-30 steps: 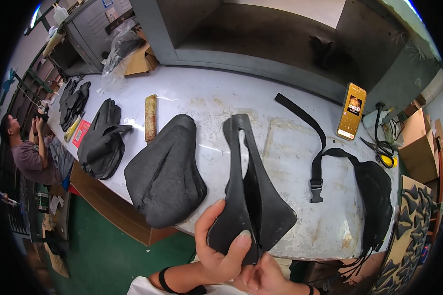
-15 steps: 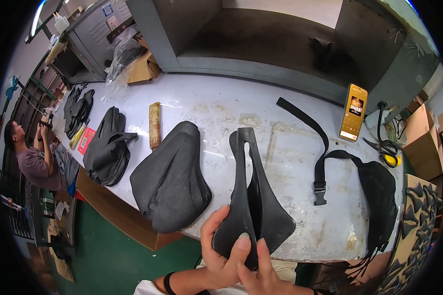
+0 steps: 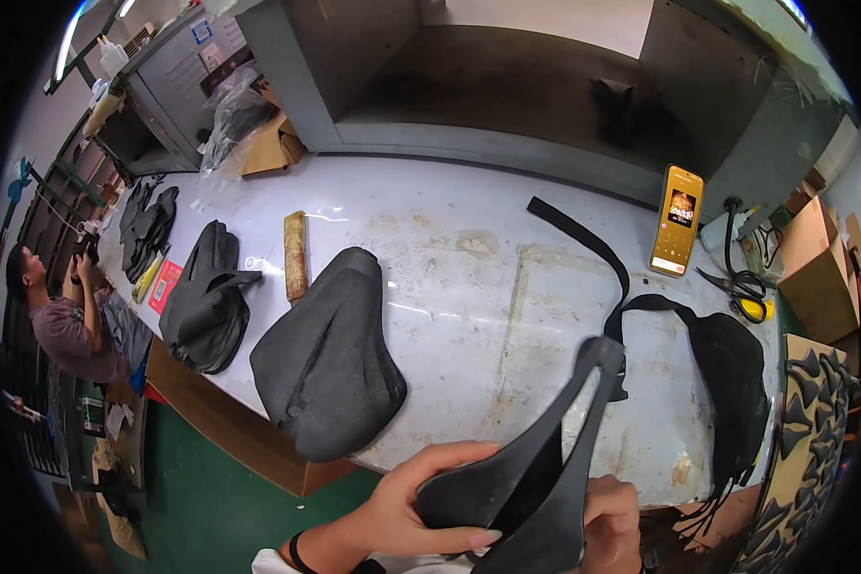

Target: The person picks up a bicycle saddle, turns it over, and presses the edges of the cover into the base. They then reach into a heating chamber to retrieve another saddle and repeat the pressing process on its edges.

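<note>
A black bicycle saddle point(image 3: 566, 499) with a long central slot is tilted above the table's near edge, its narrow nose pointing up and to the right. My left hand point(image 3: 402, 507) is closed round its wide left side, the thumb lying on the surface near the slot. At the saddle's right edge, my right hand point(image 3: 614, 517) has its fingers curled in against it; part of that hand is hidden behind the saddle. To the left lies a pile of black saddle-shaped covers point(image 3: 325, 373), apart from both hands.
Further left are more black covers point(image 3: 206, 316) and a worn bar point(image 3: 296, 253). A strap point(image 3: 584, 234), black pouch point(image 3: 732, 373), upright phone point(image 3: 677, 220) and scissors point(image 3: 737, 284) lie right. Behind rises a grey metal cabinet point(image 3: 430, 143). A person point(image 3: 67, 320) sits far left.
The saddle has turned, its nose swinging right and coming nearer. My right hand has moved from the saddle's near end to its right edge; my left thumb has shifted lower.
</note>
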